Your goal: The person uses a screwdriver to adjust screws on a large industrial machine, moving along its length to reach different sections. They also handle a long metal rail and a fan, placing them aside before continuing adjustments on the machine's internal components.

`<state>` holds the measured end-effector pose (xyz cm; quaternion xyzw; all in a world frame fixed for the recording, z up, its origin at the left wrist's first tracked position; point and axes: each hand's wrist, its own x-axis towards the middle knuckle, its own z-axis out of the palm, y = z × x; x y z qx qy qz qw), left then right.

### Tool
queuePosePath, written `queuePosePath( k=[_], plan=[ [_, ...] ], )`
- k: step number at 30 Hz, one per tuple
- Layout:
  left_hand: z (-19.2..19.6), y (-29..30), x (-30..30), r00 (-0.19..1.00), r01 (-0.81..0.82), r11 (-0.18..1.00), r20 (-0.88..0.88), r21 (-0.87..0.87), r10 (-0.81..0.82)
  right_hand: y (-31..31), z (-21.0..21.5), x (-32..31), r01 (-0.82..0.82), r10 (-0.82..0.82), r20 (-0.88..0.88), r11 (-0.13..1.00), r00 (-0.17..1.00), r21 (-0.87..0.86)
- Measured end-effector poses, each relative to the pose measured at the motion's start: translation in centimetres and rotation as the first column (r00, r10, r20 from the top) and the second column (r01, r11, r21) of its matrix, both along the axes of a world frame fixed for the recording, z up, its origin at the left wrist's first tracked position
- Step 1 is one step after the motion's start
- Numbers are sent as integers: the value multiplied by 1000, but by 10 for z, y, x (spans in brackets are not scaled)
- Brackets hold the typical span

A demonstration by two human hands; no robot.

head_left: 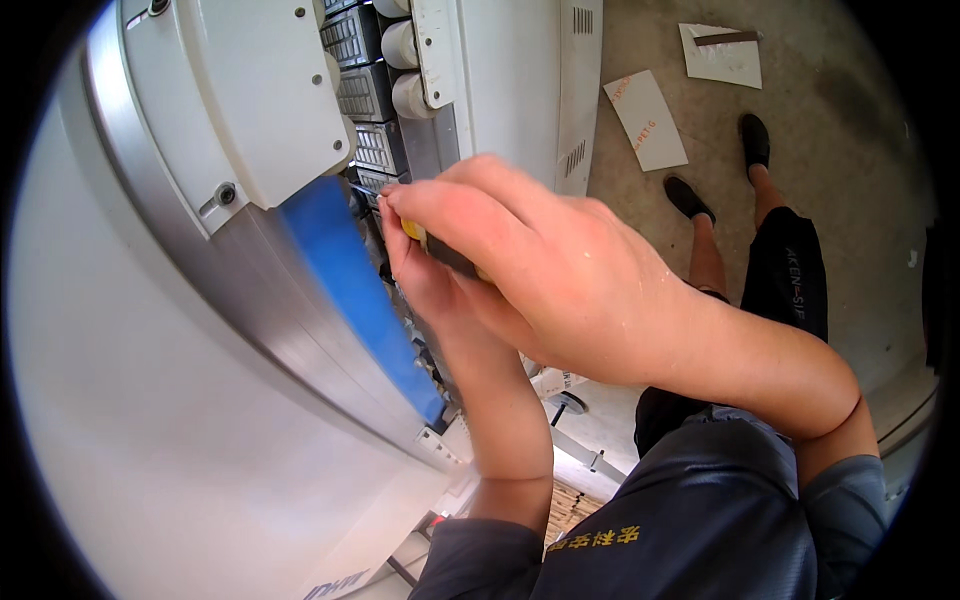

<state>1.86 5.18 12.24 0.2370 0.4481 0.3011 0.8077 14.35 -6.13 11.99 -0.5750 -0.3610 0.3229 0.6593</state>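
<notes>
Close by the grey slotted blocks (365,93) of the white machine (510,80), the right hand (580,262) curls its fingers round a yellow-and-black handle (450,256), apparently for firm control; the left hand (425,288) is just beside it, perhaps steadying, though I cannot tell whether its fingers grip.

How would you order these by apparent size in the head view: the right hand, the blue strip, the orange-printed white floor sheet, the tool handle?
Right hand
Blue strip
White sheet
Tool handle, only partly visible
Nearness may enlarge the right hand.
</notes>
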Motion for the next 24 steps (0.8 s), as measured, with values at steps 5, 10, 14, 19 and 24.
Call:
queuePosePath(
  k=[5,10,14,19,24],
  plan=[
    [-15,2,-6,998,49,974,-54,219,-38,11,-2,15,10,-6,137,1000,991,-27],
    [-29,19,-5,986,-10,1000,165,-14,12,28,-9,32,-26,20,94,998,995,62],
    [-37,21,1,967,154,864,-252,479,-33,36,9,57,-253,277,69,937,958,-242],
    [-38,35,10,992,-114,988,64,106,108,39,-9,57,-120,122,67,992,990,-40],
    [-42,41,16,991,-131,973,-14,189,136,39,-8,71,-166,196,154,968,968,-186]
  ],
)
